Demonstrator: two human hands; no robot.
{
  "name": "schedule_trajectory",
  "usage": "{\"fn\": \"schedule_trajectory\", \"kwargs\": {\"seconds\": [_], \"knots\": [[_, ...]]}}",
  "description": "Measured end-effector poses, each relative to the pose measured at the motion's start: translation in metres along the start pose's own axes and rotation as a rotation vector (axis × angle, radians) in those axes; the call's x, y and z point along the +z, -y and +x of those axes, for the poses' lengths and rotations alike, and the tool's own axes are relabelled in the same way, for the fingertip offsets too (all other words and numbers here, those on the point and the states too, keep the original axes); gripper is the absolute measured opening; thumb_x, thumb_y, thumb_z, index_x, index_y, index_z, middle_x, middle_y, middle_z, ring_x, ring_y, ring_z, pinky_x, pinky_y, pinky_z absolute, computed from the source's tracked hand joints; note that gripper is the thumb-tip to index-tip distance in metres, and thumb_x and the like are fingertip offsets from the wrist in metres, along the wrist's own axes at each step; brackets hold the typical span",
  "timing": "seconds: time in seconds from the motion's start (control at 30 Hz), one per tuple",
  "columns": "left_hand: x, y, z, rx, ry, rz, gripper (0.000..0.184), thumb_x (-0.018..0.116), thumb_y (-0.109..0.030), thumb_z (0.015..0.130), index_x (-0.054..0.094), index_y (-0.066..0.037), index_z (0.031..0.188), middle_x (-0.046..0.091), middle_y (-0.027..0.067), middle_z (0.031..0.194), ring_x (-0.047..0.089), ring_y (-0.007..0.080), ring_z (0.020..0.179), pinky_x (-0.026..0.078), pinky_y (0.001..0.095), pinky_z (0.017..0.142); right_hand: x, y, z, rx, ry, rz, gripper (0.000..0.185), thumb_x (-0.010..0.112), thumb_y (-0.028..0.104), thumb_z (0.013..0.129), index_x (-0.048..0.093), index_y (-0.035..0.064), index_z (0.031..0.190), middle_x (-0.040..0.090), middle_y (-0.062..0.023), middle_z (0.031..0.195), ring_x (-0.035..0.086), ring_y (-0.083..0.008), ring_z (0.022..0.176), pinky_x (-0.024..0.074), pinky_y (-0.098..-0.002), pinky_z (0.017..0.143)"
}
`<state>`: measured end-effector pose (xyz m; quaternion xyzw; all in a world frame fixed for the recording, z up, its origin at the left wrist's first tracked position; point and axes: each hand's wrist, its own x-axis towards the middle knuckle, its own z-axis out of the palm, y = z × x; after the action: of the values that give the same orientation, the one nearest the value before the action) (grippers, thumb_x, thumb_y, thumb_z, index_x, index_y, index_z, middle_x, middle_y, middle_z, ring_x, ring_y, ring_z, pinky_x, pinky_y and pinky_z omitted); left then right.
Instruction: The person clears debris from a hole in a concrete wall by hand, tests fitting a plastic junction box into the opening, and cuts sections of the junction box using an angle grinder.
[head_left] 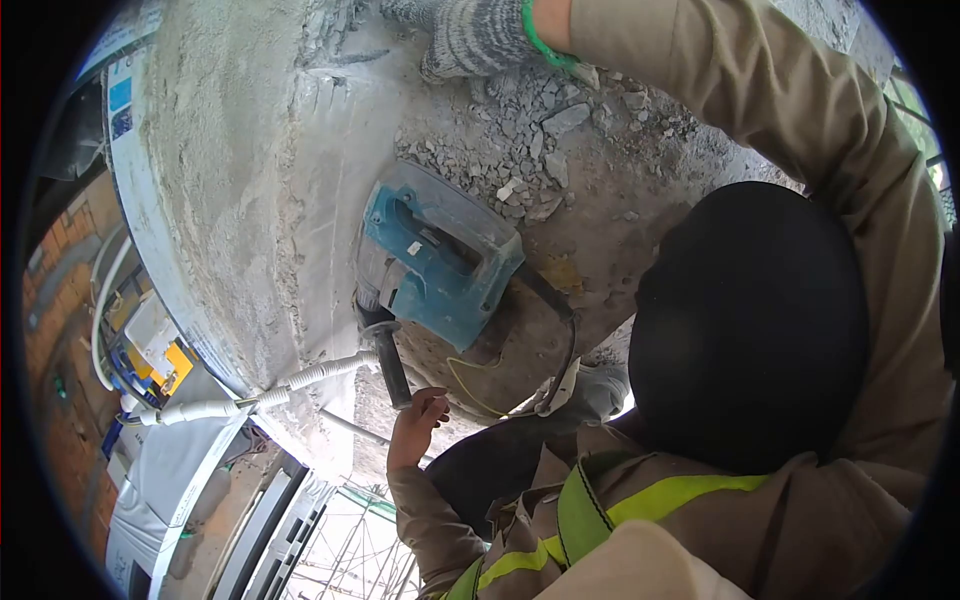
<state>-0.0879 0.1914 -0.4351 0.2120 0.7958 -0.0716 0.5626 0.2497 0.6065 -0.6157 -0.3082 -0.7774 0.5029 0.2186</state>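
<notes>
A teal demolition hammer (440, 260) lies dusty on the ground against the concrete wall. Its black side handle (392, 372) points toward my left hand (418, 425), which is bare. The fingers there are loosely bent beside the handle's end and not wrapped round it; I cannot tell whether they touch. At the top, my right hand (480, 38) wears a grey knitted glove with a green cuff. It reaches toward the chipped wall base above the rubble (530, 140), with fingers partly cut off by the frame edge and seemingly stretched out.
The rough concrete wall (225, 200) runs along the left. A white corrugated conduit (325, 372) crosses near the side handle. The hammer's dark cable (562, 345) and a thin yellow wire (465, 385) lie beside my legs. A black knee pad (750, 325) takes up the right side.
</notes>
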Motion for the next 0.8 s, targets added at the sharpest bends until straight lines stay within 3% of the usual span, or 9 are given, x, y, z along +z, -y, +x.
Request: {"fn": "schedule_trajectory", "kwargs": {"seconds": [0.53,0.8], "knots": [[-0.007,0.013,-0.034,0.143,-0.062,-0.080,0.032,0.061,-0.022,0.101,0.062,-0.003,0.128,0.066,0.0045,0.095,0.064,0.0136,0.088,0.050,0.0291,0.079,-0.022,0.013,-0.002,0.050,-0.083,-0.331,0.024,0.075,0.015,0.081,0.073,0.0081,0.104,0.074,-0.0108,0.098,0.071,-0.0268,0.095,0.0565,-0.0398,0.086],[-0.005,0.032,-0.040,0.121,-0.060,-0.083,0.031,0.062,-0.021,0.101,0.063,-0.004,0.127,0.066,0.0039,0.093,0.065,0.0134,0.086,0.050,0.0287,0.078,-0.016,0.028,0.032,-0.012,-0.182,-0.475,0.025,0.075,0.014,0.081,0.072,0.0079,0.105,0.074,-0.0108,0.100,0.071,-0.0268,0.097,0.0563,-0.0394,0.086]]}}
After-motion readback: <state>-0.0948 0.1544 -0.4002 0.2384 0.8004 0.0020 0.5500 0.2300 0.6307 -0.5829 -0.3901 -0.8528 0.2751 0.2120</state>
